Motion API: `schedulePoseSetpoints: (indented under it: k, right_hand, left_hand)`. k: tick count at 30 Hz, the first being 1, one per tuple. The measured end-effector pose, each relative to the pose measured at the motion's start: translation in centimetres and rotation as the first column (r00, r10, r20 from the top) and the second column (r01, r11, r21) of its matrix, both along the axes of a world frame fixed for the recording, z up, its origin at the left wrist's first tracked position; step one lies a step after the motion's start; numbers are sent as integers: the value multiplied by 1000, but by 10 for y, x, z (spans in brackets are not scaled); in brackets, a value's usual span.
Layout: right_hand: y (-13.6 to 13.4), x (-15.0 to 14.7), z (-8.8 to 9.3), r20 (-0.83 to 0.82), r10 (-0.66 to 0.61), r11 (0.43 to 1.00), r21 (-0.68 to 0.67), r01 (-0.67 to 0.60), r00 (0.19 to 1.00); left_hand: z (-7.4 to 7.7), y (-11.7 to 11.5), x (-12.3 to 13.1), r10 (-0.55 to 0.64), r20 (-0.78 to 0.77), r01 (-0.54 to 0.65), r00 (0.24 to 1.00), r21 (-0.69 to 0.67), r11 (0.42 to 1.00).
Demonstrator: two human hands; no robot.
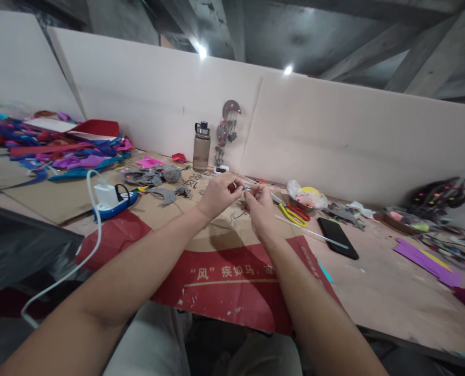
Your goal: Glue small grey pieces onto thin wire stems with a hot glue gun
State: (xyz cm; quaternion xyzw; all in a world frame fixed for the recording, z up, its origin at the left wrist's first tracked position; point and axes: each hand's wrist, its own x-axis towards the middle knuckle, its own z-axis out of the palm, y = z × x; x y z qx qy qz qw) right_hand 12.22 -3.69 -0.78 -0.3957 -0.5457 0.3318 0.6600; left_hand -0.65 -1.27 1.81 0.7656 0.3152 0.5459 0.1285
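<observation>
Though too small to make out fully, grey piece (245, 188) pinched from both sides, just above cardboard (232, 282), mid-view. Left hand (218, 196): fingers curled, thumb and forefinger closed on grey piece. Right hand (260, 206): likewise closed on it, fingertips touching those of the left. To the right: scissors (294, 213), rod (314, 236), phone (337, 238). To the left: charger (109, 197), scraps (157, 177). Behind: bottle (201, 147).

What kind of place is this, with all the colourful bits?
Probably a craft workshop: colourful cut scraps are piled on the table, yellow-handled scissors lie by the right hand, and grey cut-out shapes hang on the wall.
</observation>
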Motion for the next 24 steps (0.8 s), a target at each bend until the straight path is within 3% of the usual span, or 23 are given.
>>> schedulePoseSetpoints:
  k: [5, 11, 24]
  right_hand:
    - [-9, 4, 8, 228, -172, 985, 64, 161, 958]
    - [-12, 5, 9, 348, -327, 944, 166, 285, 879]
    - [-14, 6, 9, 413, -418, 908, 215, 360, 809]
  left_hand:
    - [-4, -1, 5, -45, 125, 60, 991, -118, 991]
    - [-9, 0, 8, -128, 246, 190, 961, -247, 950]
    - [-12, 5, 8, -178, 235, 226, 956, -198, 954]
